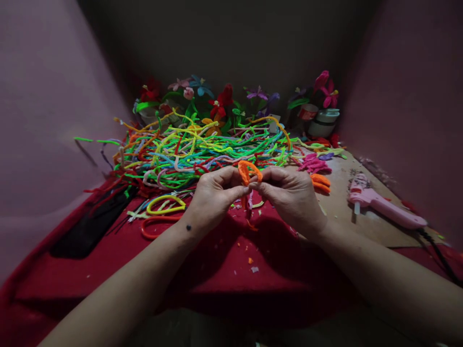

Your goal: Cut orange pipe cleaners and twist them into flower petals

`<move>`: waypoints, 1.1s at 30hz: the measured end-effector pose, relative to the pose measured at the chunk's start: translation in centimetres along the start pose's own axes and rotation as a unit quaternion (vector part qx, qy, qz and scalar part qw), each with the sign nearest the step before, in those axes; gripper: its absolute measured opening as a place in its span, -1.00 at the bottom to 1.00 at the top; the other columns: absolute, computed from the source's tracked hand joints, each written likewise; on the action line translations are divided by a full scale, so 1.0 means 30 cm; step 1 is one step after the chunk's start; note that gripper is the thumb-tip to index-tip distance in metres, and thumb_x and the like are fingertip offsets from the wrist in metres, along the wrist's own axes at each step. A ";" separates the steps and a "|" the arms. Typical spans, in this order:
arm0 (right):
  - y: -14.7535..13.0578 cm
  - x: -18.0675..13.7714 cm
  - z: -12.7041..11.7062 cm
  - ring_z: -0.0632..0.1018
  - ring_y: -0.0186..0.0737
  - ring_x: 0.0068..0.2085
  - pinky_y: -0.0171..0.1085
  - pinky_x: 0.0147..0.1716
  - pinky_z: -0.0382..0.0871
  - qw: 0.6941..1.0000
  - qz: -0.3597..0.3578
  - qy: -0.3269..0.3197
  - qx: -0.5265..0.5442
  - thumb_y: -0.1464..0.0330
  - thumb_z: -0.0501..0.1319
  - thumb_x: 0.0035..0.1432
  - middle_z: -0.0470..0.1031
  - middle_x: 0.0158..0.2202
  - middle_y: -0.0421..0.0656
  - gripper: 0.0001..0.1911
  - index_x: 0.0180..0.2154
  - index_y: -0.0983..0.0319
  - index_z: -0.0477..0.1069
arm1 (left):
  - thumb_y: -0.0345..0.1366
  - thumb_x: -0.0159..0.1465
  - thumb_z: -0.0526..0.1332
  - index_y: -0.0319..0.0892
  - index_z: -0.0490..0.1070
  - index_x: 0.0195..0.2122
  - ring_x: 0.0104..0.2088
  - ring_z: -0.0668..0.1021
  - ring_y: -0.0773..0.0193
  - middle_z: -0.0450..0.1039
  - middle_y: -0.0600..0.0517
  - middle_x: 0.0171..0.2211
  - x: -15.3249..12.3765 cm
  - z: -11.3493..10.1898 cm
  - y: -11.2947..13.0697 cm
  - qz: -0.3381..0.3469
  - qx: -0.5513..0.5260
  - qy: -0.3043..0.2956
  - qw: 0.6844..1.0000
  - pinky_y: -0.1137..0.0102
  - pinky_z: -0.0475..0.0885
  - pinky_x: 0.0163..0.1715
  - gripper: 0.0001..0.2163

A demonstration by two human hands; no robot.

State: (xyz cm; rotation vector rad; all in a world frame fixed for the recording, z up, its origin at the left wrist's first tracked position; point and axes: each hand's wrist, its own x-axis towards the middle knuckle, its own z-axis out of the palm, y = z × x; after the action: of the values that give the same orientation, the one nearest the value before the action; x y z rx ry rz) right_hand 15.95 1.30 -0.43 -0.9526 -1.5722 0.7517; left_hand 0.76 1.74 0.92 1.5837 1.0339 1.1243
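A red-covered table carries a broad heap of fuzzy stems in many colours. On its right lies a board, with a black slab over on the left. A pink glue gun rests on the board. The left hand and right hand meet above the table, thumbs and fingers of both pinching an orange loop near its base, just before the heap. Small scraps lie below.
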 end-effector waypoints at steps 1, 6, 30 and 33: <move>-0.002 0.003 -0.002 0.36 -0.40 -0.50 -0.37 -0.49 0.24 1.000 0.008 -0.002 0.005 0.47 0.24 -0.03 0.40 -0.56 -0.24 -0.95 -0.50 0.31 0.46 | -0.30 -0.02 0.33 -0.28 0.45 -0.43 -0.48 0.36 0.42 0.37 0.12 -0.53 0.000 0.000 -0.001 -0.003 -0.001 0.000 1.000 0.51 0.25 -0.44 -0.83; -0.019 0.023 -0.017 0.34 -0.41 -0.57 -0.37 -0.57 0.20 0.991 0.108 -0.055 0.057 0.37 0.31 -0.11 0.37 -0.63 -0.25 -0.86 -0.57 0.31 0.43 | -0.32 -0.02 0.33 -0.27 0.46 -0.47 -0.49 0.38 0.42 0.39 0.12 -0.55 0.001 -0.002 -0.005 -0.005 0.011 0.000 1.000 0.52 0.26 -0.45 -0.86; -0.019 0.036 -0.022 0.31 -0.41 -0.52 -0.37 -0.51 0.16 0.989 0.114 -0.077 0.062 0.24 0.23 0.01 0.30 -0.57 -0.27 -0.78 -0.48 0.29 0.37 | -0.37 0.00 0.31 -0.25 0.47 -0.49 -0.59 0.35 0.48 0.36 0.15 -0.61 -0.001 -0.003 -0.001 0.001 0.001 -0.001 1.000 0.54 0.27 -0.56 -0.93; -0.004 0.044 -0.023 0.38 -0.38 -0.44 -0.35 -0.41 0.25 0.966 0.139 -0.090 0.200 0.24 0.25 -0.01 0.38 -0.47 -0.23 -0.78 -0.39 0.29 0.41 | -0.39 -0.01 0.30 -0.26 0.44 -0.50 -0.62 0.39 0.45 0.38 0.14 -0.63 -0.001 -0.002 0.012 -0.018 0.008 -0.053 0.998 0.52 0.32 -0.57 -0.94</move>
State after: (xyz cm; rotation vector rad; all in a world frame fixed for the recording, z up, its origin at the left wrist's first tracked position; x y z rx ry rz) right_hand 16.49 2.40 0.44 -0.8265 -1.3769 1.3299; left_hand 0.74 1.64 1.26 1.6144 1.0000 1.0000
